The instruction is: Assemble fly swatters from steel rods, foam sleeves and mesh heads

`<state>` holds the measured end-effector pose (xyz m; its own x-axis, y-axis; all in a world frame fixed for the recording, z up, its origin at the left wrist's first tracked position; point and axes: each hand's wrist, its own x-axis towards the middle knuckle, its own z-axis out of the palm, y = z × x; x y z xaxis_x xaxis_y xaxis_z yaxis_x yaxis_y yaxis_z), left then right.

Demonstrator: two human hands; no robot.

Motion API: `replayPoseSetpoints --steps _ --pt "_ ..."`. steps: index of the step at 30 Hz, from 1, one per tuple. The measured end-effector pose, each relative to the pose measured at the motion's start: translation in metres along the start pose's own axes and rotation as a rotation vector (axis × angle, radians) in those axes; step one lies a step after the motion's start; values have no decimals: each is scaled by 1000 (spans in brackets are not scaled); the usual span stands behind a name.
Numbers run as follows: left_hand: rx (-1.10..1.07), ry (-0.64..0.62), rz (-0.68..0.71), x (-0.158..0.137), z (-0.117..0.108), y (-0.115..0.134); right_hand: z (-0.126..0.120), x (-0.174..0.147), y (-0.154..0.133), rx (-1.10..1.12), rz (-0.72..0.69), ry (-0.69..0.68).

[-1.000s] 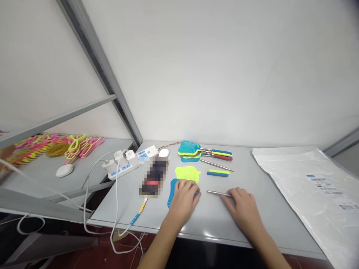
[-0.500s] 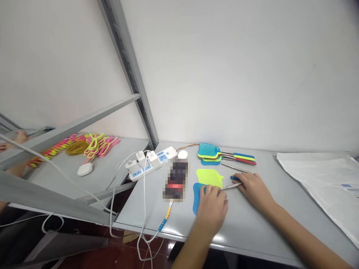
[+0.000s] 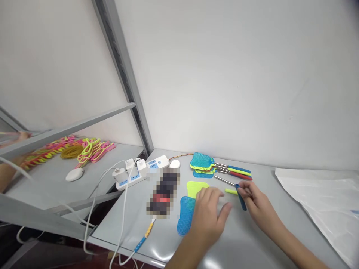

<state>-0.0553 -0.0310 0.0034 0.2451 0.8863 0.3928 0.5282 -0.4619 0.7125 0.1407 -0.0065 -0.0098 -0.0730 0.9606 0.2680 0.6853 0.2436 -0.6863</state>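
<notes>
My right hand (image 3: 254, 196) pinches a blue tubular handle (image 3: 242, 201), tilted with its round end up. Beside it lies a short yellow-green handle (image 3: 230, 191). A thin metal rod (image 3: 224, 181) on the table reaches to near the blue handle's top; whether they touch I cannot tell. My left hand (image 3: 209, 213) is open, thumb apart, over two perforated fly swatter heads, one yellow-green (image 3: 195, 186) and one blue (image 3: 184, 220). It partly hides both. Behind them, several fly swatters (image 3: 202, 161) lie stacked, handles to the right.
A pixelated phone-like object (image 3: 163, 194) on a cable lies left of the swatter heads, near a power strip (image 3: 157, 163) with chargers. White plastic sheeting (image 3: 314, 190) covers the right side. Beyond a metal frame (image 3: 123, 71) are coloured cords (image 3: 91, 151) and another person's arm (image 3: 8, 170).
My right hand has raised the blue handle and turned it more upright. My left hand's fingers have spread, and the metal rod earlier between my hands no longer shows. The view has shifted.
</notes>
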Motion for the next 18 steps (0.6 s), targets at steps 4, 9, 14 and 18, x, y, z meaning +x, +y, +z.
replayPoseSetpoints --steps 4,9,14,18 --pt "-109 -192 7 41 31 26 -14 -12 3 457 113 27" --pt "-347 -242 -114 55 75 29 -12 -17 25 662 254 56" --pt "-794 -69 -286 41 102 22 1 -20 37 790 235 88" --pt "-881 -49 -324 35 107 22 0 -18 41 913 187 174"
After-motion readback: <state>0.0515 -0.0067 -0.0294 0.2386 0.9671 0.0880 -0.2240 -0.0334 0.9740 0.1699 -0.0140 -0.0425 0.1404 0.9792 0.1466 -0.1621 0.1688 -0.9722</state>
